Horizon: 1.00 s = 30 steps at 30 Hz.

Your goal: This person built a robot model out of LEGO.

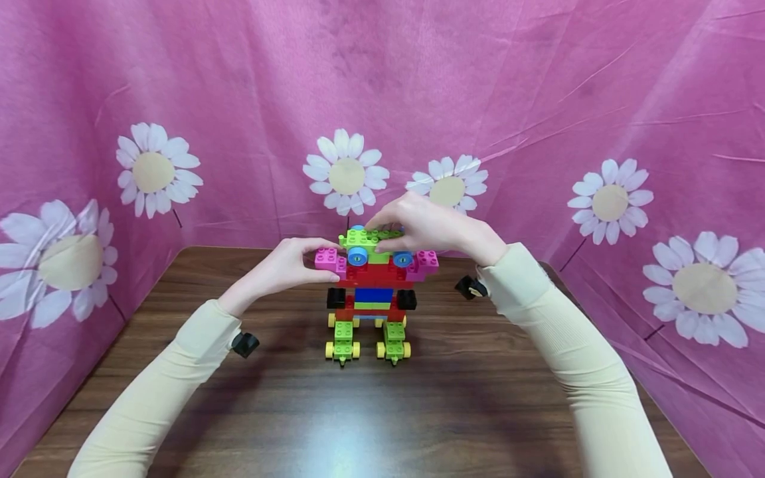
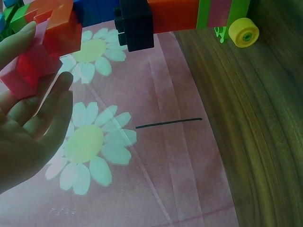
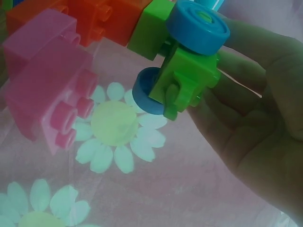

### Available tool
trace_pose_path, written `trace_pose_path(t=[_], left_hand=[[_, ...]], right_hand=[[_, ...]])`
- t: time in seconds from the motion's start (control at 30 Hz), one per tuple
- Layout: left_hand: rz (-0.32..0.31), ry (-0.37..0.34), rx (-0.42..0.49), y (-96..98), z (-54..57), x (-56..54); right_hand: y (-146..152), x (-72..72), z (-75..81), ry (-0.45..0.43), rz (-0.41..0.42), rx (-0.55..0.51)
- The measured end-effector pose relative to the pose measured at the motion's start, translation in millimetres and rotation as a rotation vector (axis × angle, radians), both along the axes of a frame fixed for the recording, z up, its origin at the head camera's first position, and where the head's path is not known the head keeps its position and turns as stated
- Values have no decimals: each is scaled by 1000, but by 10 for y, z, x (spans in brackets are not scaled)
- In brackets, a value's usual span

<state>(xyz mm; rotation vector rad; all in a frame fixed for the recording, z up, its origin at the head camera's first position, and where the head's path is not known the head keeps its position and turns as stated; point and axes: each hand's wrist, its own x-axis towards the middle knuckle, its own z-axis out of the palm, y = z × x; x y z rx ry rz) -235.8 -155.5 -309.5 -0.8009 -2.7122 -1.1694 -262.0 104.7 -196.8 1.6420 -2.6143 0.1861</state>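
A robot-like figure of toy building bricks stands upright on the table, with a red brick body (image 1: 373, 273) and a blue brick (image 1: 374, 296) in its middle. My left hand (image 1: 277, 267) holds the pink bricks (image 2: 42, 54) at the figure's left side, thumb on one face and fingers on the other. On top sits a lime-green wheeled brick base (image 3: 187, 71) with blue wheels (image 1: 357, 257); my right hand (image 1: 427, 226) pinches it from above and behind. Pink bricks (image 3: 52, 71) on the figure's right side are untouched. Two green wheeled bases (image 1: 343, 335) form the feet.
The brown wooden table (image 1: 287, 411) stretches around the figure. A pink cloth (image 1: 251, 79) printed with white daisies hangs behind and along both sides. Black bricks (image 1: 406, 299) jut out at the figure's sides. A black wrist camera (image 1: 245, 344) shows under the left sleeve.
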Motion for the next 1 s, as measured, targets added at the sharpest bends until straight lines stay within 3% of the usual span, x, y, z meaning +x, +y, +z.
trace_pose_path(t=[1.0], left_hand=[[14, 11, -2, 1, -19, -5]], right_hand=[[-10, -33, -38, -5, 4, -7]])
